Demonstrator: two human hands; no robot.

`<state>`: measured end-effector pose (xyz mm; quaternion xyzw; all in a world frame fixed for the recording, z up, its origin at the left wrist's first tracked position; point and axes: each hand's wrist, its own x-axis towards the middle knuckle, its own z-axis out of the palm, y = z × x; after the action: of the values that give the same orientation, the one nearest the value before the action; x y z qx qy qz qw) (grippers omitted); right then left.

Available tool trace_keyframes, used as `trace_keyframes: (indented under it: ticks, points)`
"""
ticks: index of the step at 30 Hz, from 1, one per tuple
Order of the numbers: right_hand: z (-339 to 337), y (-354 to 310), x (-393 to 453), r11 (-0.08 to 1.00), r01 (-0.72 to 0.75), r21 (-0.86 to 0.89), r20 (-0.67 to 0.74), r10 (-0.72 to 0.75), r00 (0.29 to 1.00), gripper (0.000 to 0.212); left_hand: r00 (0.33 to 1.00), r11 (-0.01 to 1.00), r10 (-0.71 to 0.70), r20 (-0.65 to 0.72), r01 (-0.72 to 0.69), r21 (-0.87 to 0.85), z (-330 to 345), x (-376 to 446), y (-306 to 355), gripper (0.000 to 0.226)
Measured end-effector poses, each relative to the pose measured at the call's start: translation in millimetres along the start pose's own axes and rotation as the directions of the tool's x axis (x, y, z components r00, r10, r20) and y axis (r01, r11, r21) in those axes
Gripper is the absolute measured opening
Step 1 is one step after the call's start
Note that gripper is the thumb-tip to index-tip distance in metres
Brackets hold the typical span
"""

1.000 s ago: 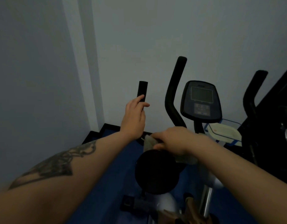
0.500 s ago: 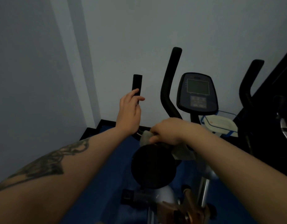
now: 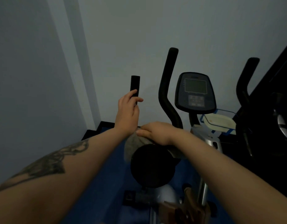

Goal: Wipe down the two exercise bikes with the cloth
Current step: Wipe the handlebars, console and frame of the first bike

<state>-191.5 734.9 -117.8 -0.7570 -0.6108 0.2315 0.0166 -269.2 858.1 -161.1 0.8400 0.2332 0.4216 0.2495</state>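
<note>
1. The left hand (image 3: 126, 113) reaches up to the black handlebar grip (image 3: 135, 85) of the nearer exercise bike (image 3: 151, 168); thumb and fingers are loosely curled round the grip's lower part, with the index finger lying straight against it. The grip stands nearly upright, its long axis vertical and its blunt end pointing up at the wall.
2. The cloth (image 3: 134, 144) — grey and crumpled — lies draped over the bar just above the bike's round black housing, hanging down its left side.
3. The right hand (image 3: 155, 132) rests on top of the cloth, palm down, fingers straight and pointing left, pressing it against the bar rather than clutching it.
4. A second, curved handlebar (image 3: 167, 88) rises right of the hands, its long axis upright with a bend at mid-height.
5. The console (image 3: 195, 92) faces the camera, tilted back; its screen is dark, and the button labels are too blurred to read — no brand is legible.
6. Just right of the console's stem sits a clear, blue-edged tray (image 3: 219, 122).
</note>
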Motion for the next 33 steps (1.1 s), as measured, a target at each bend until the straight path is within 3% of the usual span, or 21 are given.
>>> trace_keyframes:
  ticks: [3,5,8,14,18,20,22,24,26,31,33]
  points:
    - [7,2,-6,0.999,0.038,-0.01,-0.227,-0.04,0.973,0.038,1.0,1.0,0.005,0.016,-0.005,0.019,-1,1,-1,0.028]
    - [10,9,-14,0.99,0.097,0.104,-0.475,-0.037,0.879,0.026,0.999,1.0,0.002,0.033,-0.003,0.02,-1,2,-2,0.027]
    - [6,20,-35,0.892,0.216,0.398,-0.701,0.144,0.699,0.013,0.999,1.0,-0.02,0.037,0.02,0.006,-1,1,-3,0.026]
    - [-35,42,-91,0.856,0.215,0.47,-0.843,0.363,0.397,0.014,0.999,0.998,-0.024,0.04,0.021,0.067,-2,0,2,0.027]
    - [-30,46,-106,0.889,0.078,0.452,-0.869,0.419,0.265,0.017,0.998,0.951,-0.012,0.055,-0.005,0.31,-5,-3,14,0.03]
    - [-6,42,-98,0.851,0.122,0.511,-0.831,0.452,0.323,0.028,0.992,0.933,0.078,0.103,-0.109,0.344,-3,-4,25,0.033]
    - [29,32,-87,0.814,0.172,0.554,-0.766,0.418,0.489,0.048,0.964,0.919,0.185,0.193,-0.239,0.315,2,-7,37,0.024]
    - [65,25,-74,0.897,0.1,0.431,-0.762,0.303,0.573,0.058,0.926,0.898,0.237,0.296,-0.324,0.297,9,-11,43,0.014]
    - [82,28,-67,0.951,0.046,0.306,-0.801,0.231,0.552,0.055,0.927,0.925,0.183,0.326,-0.275,0.263,13,-13,41,0.014]
    - [51,48,-49,0.937,0.049,0.345,-0.741,0.24,0.627,0.052,0.938,0.925,0.113,0.329,-0.22,0.311,15,-17,43,0.018]
    - [43,45,-47,0.926,0.035,0.377,-0.735,0.275,0.62,0.052,0.943,0.928,0.082,0.322,-0.19,0.319,14,-17,45,0.019]
